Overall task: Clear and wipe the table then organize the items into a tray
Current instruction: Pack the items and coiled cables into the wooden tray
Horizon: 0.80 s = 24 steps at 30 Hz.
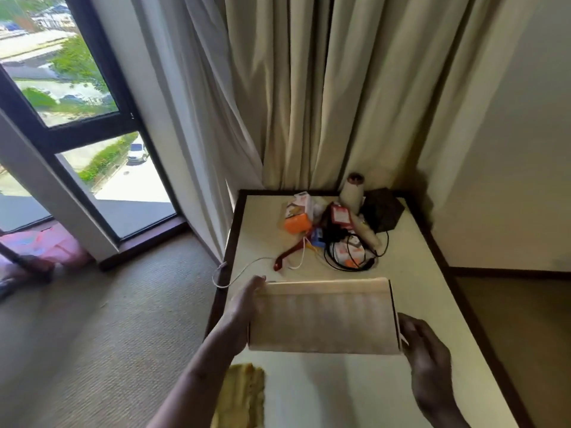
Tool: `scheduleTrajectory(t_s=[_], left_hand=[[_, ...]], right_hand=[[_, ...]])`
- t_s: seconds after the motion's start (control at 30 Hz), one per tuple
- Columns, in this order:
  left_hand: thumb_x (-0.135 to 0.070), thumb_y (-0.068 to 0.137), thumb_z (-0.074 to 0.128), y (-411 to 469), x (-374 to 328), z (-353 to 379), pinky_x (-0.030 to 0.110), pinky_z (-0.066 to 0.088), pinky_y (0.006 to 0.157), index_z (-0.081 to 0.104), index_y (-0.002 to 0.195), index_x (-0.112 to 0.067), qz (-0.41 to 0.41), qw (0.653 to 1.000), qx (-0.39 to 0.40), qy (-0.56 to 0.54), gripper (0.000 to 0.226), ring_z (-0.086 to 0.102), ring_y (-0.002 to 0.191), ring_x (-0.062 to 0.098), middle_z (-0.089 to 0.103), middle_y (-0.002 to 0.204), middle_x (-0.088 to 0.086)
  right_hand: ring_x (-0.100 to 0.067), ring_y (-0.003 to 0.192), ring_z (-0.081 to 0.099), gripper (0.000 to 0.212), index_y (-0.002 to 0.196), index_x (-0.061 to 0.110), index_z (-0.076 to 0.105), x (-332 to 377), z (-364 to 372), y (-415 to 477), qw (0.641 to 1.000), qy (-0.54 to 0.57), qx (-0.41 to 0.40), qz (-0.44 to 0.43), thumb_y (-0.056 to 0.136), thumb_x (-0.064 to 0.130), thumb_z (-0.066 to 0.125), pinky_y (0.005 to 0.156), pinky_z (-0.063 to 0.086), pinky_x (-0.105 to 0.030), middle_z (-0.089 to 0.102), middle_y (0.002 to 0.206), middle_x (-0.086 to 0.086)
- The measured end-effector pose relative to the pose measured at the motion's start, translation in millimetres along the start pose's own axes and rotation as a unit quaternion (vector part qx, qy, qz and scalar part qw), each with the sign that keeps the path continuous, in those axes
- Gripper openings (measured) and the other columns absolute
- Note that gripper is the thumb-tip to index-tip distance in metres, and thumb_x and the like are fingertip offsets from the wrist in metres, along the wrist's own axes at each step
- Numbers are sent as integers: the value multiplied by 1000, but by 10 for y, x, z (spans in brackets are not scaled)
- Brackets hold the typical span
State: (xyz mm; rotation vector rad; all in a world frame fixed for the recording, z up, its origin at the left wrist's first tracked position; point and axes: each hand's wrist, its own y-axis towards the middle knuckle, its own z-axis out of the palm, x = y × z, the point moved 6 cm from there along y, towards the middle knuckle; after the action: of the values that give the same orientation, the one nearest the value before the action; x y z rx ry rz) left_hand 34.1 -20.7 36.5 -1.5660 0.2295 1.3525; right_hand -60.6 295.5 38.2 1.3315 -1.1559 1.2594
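Note:
A pale wooden tray (324, 319) is held over the near half of the white table (417, 273). My left hand (244, 307) grips its left end and my right hand (423, 347) holds its right end. At the table's far end lies a pile of items: an orange pack (296, 223), a red-labelled packet (340, 217), a black cable (349, 257), a red strap (285, 254), a white cable (247, 267) trailing over the left edge, a cream thread cone (352, 191) and a dark pouch (383, 211). A yellow cloth (244, 393) lies at the near left edge.
Beige curtains (309, 103) hang behind the table, and a wall (509, 149) stands at its right. A window (71, 97) and carpeted floor (108, 319) are on the left, with a pink bag (46, 245) on the floor.

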Motion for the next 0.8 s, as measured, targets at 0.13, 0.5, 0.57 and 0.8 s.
scheduleTrajectory(t_s=[0.13, 0.5, 0.57, 0.8], left_hand=[[-41, 81, 57, -275, 364, 404, 32, 48, 68, 60, 109, -13, 71, 990, -22, 121, 40, 57, 88, 20, 60, 108, 10], [16, 88, 49, -686, 1303, 1069, 9, 42, 48, 49, 135, -14, 115, 932, -149, 311, 56, 54, 58, 6, 62, 90, 9], [17, 87, 51, -689, 1403, 1053, 10, 44, 49, 50, 139, -6, 115, 930, -167, 308, 56, 63, 61, 2, 64, 92, 9], [-30, 102, 59, -612, 1387, 1029, 30, 48, 103, 39, 153, -14, 136, 902, -183, 366, 57, 56, 124, 11, 52, 150, 7]], right_hand=[[-27, 109, 66, 51, 116, 20, 69, -386, -357, 62, 987, 62, 17, 148, 87, 61, 58, 84, 52, -43, 72, 112, -11], [-6, 105, 60, 25, 132, 34, 31, -973, -885, -5, 965, -145, 153, 157, 108, 30, 37, 69, 48, -13, 55, 128, -3], [-8, 103, 62, 25, 132, 34, 30, -1062, -921, -10, 961, -173, 157, 146, 109, 27, 37, 70, 49, -16, 56, 129, -6], [-12, 107, 52, 54, 145, 23, 35, -909, -1007, 229, 946, -282, 121, 104, 100, 53, 44, 81, 46, -27, 43, 144, -2]])
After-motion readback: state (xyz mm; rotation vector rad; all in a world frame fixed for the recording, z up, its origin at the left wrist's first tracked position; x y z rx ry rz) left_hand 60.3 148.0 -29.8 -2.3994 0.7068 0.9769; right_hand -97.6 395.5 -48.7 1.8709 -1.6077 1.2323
